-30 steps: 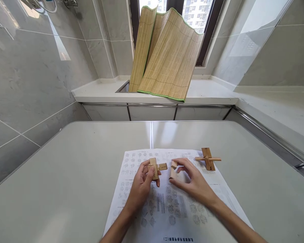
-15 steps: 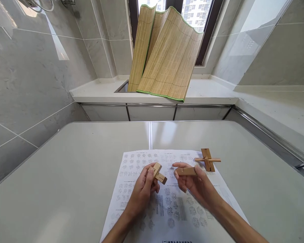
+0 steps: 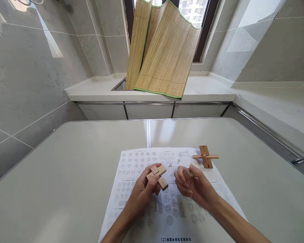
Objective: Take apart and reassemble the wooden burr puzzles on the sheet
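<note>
Joined light wooden pieces (image 3: 161, 170) are gripped by my left hand (image 3: 146, 185), thumb on top, with one block end sticking out toward the lower right. To the right, my right hand (image 3: 192, 182) has its fingers closed around a darker wooden block (image 3: 188, 174), whose end face shows. The two hands are apart, above a printed sheet (image 3: 131, 168) covered in small diagrams. Beyond my right hand, at the sheet's upper right edge, lies a crossed wooden assembly (image 3: 205, 157) made of a flat piece and a thin stick.
The sheet lies on a pale, glossy table (image 3: 66, 175) with a seam down its middle. Behind the table, a white ledge (image 3: 207, 88) carries a folded bamboo mat (image 3: 164, 54) leaning at the window. Tiled walls (image 3: 40, 77) stand on both sides.
My right hand has turned its block from lying sideways to end-on, and its fingers have curled in. The pieces in my left hand are tilted differently, showing more parts. The view has shifted slightly.
</note>
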A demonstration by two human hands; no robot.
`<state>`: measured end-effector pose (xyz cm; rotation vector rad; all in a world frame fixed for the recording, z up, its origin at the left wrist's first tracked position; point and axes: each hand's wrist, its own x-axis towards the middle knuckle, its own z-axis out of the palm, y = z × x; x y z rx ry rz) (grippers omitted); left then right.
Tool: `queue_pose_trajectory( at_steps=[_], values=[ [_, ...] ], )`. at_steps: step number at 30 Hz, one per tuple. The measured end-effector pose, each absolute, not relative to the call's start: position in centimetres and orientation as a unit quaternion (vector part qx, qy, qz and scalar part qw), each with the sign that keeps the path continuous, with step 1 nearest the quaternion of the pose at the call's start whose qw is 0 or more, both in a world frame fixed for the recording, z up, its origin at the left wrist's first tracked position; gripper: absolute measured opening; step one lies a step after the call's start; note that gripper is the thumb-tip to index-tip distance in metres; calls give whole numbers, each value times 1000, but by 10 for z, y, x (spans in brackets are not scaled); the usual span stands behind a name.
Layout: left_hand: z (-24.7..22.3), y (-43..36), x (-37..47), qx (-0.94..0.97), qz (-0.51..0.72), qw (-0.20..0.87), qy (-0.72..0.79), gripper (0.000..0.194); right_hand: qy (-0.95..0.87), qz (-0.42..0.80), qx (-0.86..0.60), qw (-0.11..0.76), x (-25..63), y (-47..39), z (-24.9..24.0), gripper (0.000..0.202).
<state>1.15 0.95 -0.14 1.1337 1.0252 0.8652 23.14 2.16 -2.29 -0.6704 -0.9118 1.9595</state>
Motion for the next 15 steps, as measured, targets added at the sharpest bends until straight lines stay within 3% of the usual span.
queue_pose_trajectory(
  at_steps=[15],
  values=[
    [-4,6,15,532,355,643,421,56,-377,764,-308,425,224,17,-30,45]
  ],
)
